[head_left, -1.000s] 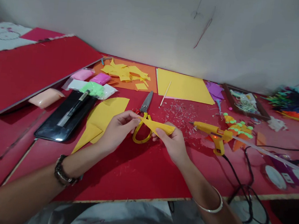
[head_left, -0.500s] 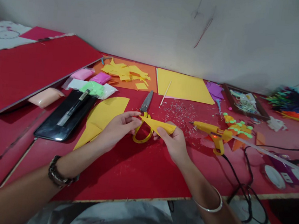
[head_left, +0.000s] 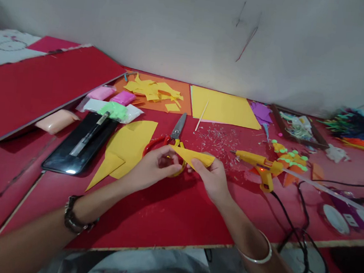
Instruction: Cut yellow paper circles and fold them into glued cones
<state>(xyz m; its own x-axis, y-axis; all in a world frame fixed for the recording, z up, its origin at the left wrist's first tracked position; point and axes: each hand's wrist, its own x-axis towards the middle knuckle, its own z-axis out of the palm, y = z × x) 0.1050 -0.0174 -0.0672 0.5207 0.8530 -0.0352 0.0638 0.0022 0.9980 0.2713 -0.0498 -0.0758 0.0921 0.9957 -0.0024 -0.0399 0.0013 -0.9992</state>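
A small piece of yellow paper, rolled into a narrow cone [head_left: 196, 156], is held up over the table. My right hand [head_left: 212, 176] pinches its wide end, thumb on the near side. At the pointed end is my left hand [head_left: 159, 166], its curled fingers close by the tip and its thumb apart below; whether the fingertips touch the paper is hard to see. Below the hands lie scissors [head_left: 178, 127] with red and yellow handles, partly covered by my left hand. A larger cut yellow paper piece [head_left: 131, 144] lies just left of them.
A hot glue gun [head_left: 259, 163] with a lit orange light lies at right, its cord trailing toward the front edge. A black phone [head_left: 60, 159] carries a pen [head_left: 90, 134]. Behind are yellow scraps [head_left: 154, 89], yellow sheets [head_left: 226, 106] and a brown tray [head_left: 317, 140].
My left hand has shifted rightward under the cone's tip, its thumb parting from its fingers, and the scissors' red handle has come into view. My right hand keeps hold of the cone.
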